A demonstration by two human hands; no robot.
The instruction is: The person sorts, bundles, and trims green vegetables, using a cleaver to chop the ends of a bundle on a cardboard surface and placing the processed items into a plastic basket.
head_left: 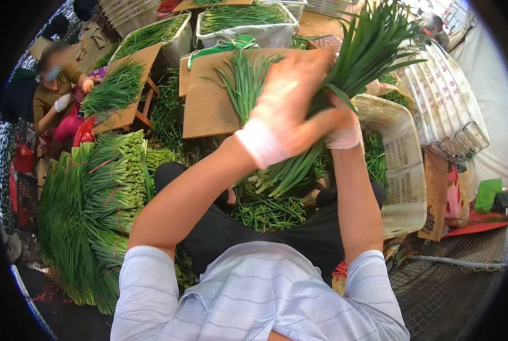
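My right hand (343, 113), with a white cuff at the wrist, is closed round a thick bunch of garlic chives (367, 51). The dark leaf tips fan out up and to the right, and more of the bunch hangs down below the hands. My left hand (291, 96) is smeared by motion. Its fingers look stretched out, and its thumb reaches across to the bunch by my right hand. Behind the left hand, a smaller pile of chives (243, 85) lies on a brown board (208, 111). Cut greens (271, 214) lie between my feet.
Tied chive bundles (109, 187) are stacked at my left. On my right stand an off-white plastic crate (404, 182) and a white slatted crate (450, 96). Chive-filled crates (245, 37) line the back. A masked co-worker (55, 91) sits far left, beside a chive-covered board (146, 62).
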